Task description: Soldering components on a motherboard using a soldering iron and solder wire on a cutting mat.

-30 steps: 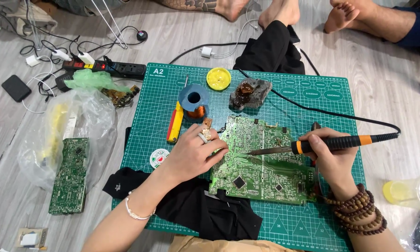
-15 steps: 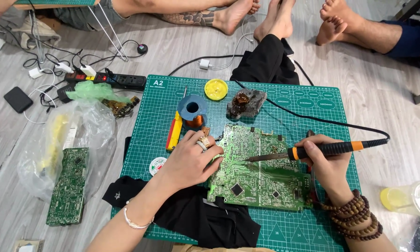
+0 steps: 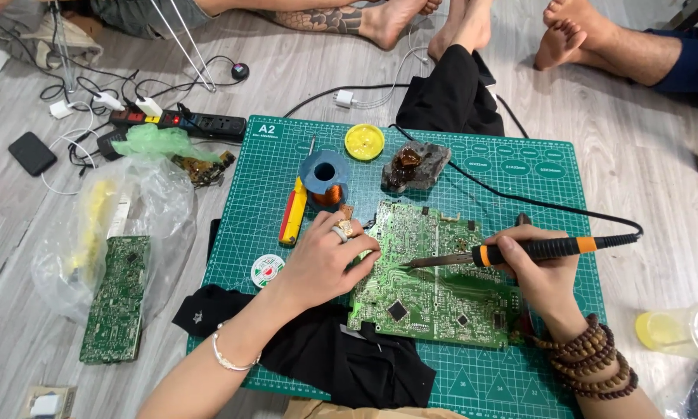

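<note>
Soldering iron tip on circuit board, near-right part of the cutting mat.

Your right hand [image 3: 539, 271] has its grip closed around the soldering iron [image 3: 519, 251], tip touching the green circuit board [image 3: 434, 287]. Your left hand [image 3: 325, 260] lies flat on the board's left edge, fingers loosely curled, holding nothing. The cutting mat [image 3: 519, 167] lies on the floor.

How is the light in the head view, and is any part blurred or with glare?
Head view: light is soft and even, with faint shadows under the left hand and right hand; the green circuit board and soldering iron look sharp; the wooden floor shows a mild sheen; straight lines bend slightly toward the edges.
</note>
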